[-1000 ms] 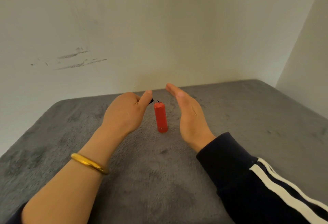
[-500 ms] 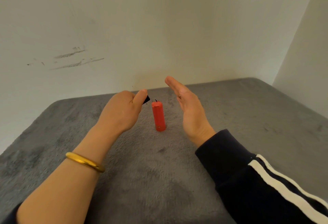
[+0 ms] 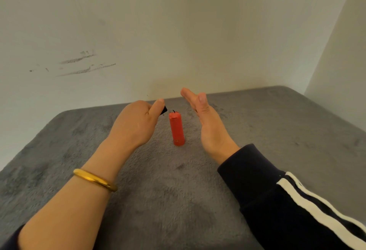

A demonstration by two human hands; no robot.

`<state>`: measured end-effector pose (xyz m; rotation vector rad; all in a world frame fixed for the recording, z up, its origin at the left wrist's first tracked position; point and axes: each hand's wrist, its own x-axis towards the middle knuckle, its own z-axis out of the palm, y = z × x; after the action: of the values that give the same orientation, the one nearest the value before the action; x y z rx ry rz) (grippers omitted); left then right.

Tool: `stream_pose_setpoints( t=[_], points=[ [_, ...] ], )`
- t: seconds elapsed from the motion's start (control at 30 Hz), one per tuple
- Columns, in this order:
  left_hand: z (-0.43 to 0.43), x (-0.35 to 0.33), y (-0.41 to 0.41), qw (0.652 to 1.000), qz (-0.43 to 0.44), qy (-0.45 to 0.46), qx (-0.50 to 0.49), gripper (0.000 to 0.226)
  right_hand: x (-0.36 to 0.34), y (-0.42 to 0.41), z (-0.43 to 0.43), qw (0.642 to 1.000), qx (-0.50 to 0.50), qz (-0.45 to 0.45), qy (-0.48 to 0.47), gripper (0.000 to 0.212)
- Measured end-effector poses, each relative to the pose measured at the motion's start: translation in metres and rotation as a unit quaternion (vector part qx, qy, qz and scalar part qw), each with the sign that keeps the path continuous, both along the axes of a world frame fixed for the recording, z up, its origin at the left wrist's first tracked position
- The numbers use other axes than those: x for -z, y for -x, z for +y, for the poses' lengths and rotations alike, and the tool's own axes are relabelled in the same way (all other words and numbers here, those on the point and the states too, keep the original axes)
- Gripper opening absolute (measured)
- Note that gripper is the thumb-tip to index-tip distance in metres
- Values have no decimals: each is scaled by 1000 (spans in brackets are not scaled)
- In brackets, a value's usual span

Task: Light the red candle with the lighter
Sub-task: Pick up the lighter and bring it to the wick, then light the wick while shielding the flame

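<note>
A red candle (image 3: 177, 129) stands upright on the grey fuzzy cloth (image 3: 158, 190), its dark wick showing no flame. My left hand (image 3: 136, 125) is closed around a black lighter (image 3: 164, 109); only the lighter's tip shows past my thumb, just left of the wick. My right hand (image 3: 208, 125) is held flat and edge-on to the right of the candle, fingers together and pointing away, a short gap from it. The lighter's body is hidden in my fist.
A pale wall (image 3: 178, 31) with dark scuff marks rises behind the cloth, and a second wall meets it at the right corner. A gold bangle (image 3: 95, 179) sits on my left wrist; a dark sleeve with white stripes covers my right arm.
Both hands and the candle sit slightly higher in the view than before. The lighter tip stays beside the wick; my right hand has turned more edge-on.
</note>
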<state>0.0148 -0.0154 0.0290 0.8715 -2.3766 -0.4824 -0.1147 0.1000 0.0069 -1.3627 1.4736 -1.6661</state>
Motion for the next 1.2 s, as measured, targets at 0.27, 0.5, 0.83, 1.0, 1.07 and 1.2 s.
stream_pose_setpoints(
  t=[0.27, 0.5, 0.83, 1.0, 1.07, 1.2],
  points=[
    [0, -1, -1, 1000, -5, 20, -10, 62, -2, -1, 2, 1000, 1, 1, -1, 116],
    [-1, 0, 0, 1000, -10, 24, -9, 62, -3, -2, 3, 1000, 10, -6, 7, 116],
    [2, -3, -1, 999, -19, 46, 3, 64, -4, -2, 3, 1000, 20, -10, 15, 118],
    [3, -4, -1, 999, -16, 40, 0, 62, -4, -2, 4, 999, 23, -11, 23, 117],
    [3, -4, -1, 999, -16, 38, -1, 62, -4, -2, 4, 999, 26, -7, 26, 118],
    [3, -4, 0, 999, -18, 29, -4, 61, -5, -3, 5, 999, 32, -15, 38, 112]
  ],
)
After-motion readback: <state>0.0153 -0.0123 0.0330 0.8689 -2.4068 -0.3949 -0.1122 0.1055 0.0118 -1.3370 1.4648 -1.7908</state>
